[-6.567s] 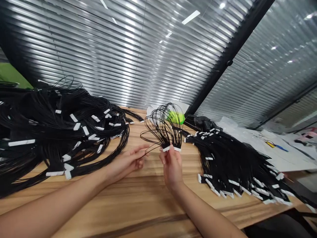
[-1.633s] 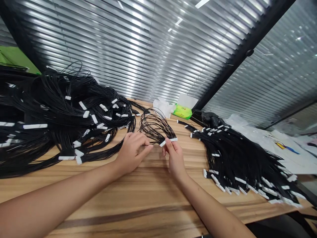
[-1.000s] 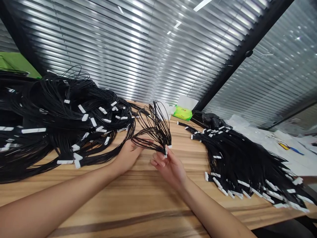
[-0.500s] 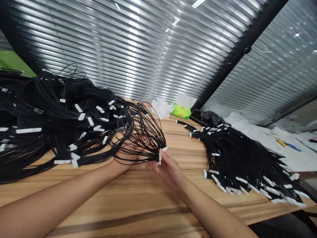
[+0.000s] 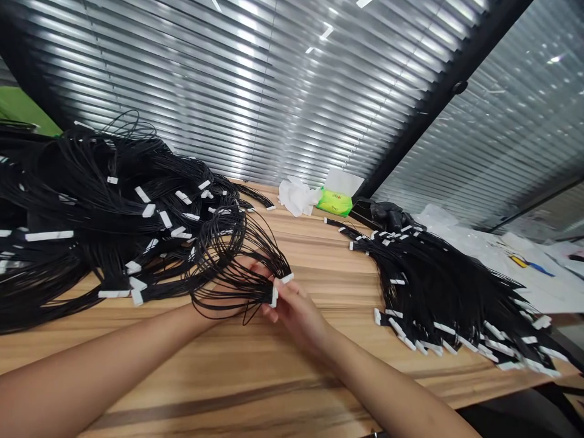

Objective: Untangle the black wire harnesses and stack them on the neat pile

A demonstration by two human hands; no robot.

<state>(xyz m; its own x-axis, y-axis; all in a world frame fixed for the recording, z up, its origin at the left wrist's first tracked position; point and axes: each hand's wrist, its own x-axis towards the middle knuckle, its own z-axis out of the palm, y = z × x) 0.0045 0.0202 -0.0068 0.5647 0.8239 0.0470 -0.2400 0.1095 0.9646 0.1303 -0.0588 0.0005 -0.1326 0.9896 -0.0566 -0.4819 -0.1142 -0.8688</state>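
Head view, wire-handling bench. Latest change: the small wire bundle [image 5: 223,274] has swung down and to the left, from a fan standing nearly upright to a flatter fan leaning toward the left pile. Its loops now overlap that pile in view; contact cannot be confirmed. The bundle sits above the wood-grain surface [image 5: 182,377], between the two piles.

Grip: right hand [image 5: 298,316] has fingers and thumb brought together, clamped on the bundle's white-tagged end. Left hand [image 5: 250,264] lies mostly behind the loops, its fingers hidden, so whether it is open or holding wire cannot be told.

Counts: 2 hands, both the wearer's; no other person's hands in view. 3 groups of black wire: the held bundle, the large tangled left pile [image 5: 114,182], and the more orderly right pile [image 5: 438,292], its strands fanned out with white tags mostly along the near edge. Held bundle: 2 white tags visible. Individual wires and pile tags are too many to count reliably.

Far edge of the surface: 1 crumpled white tissue [image 5: 296,198], 1 green tissue pack [image 5: 334,204], 1 black crumpled item [image 5: 387,213], type unclear. Behind them, slatted window blinds [image 5: 228,91]
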